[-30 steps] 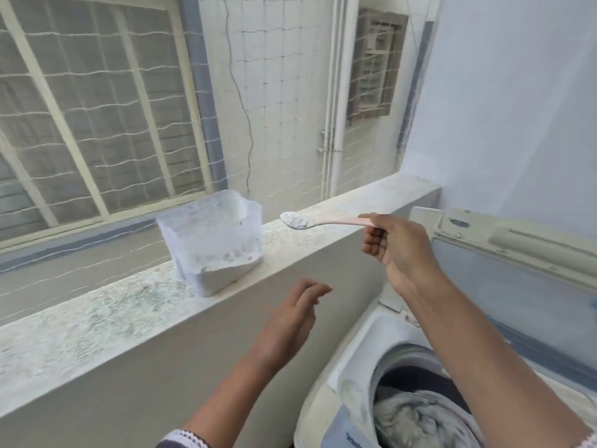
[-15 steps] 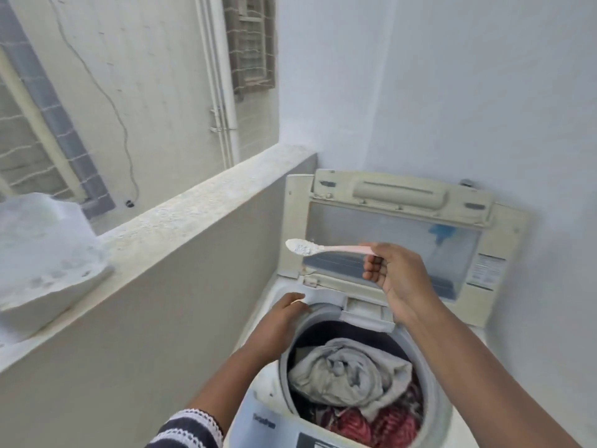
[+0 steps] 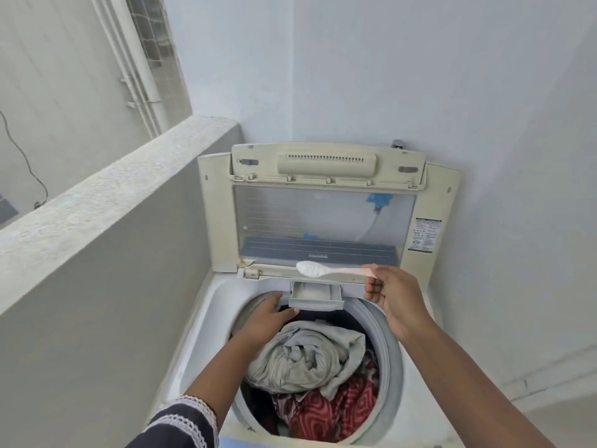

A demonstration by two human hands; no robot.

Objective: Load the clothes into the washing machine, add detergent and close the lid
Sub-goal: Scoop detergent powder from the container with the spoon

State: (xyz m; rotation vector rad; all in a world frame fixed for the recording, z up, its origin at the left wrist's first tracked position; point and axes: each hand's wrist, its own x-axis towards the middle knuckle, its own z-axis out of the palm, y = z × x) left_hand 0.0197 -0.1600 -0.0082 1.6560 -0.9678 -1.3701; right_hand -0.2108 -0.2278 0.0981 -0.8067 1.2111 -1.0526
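A white top-loading washing machine [image 3: 206, 305] stands below me with its lid [image 3: 323, 202] raised upright against the wall. The drum holds a grey garment [image 3: 310, 357] on top of red patterned cloth [image 3: 326, 415]. A small detergent drawer [image 3: 315, 297] sticks out at the drum's back rim. My left hand [image 3: 268, 313] holds the drawer's front left corner. My right hand [image 3: 391, 292] grips a pink spoon [image 3: 336, 270] heaped with white powder, its bowl hovering just above the drawer.
A grey concrete parapet [image 3: 106, 195] runs along the left of the machine. White walls close in at the back and right. A pale floor strip [image 3: 549, 412] lies to the right. White pipes [image 3: 139, 69] climb the neighbouring building beyond the parapet.
My view swung right from the powder tub on the parapet to the machine. My right hand carried the loaded spoon over. My left hand dropped to the rim and the drawer now stands pulled out.
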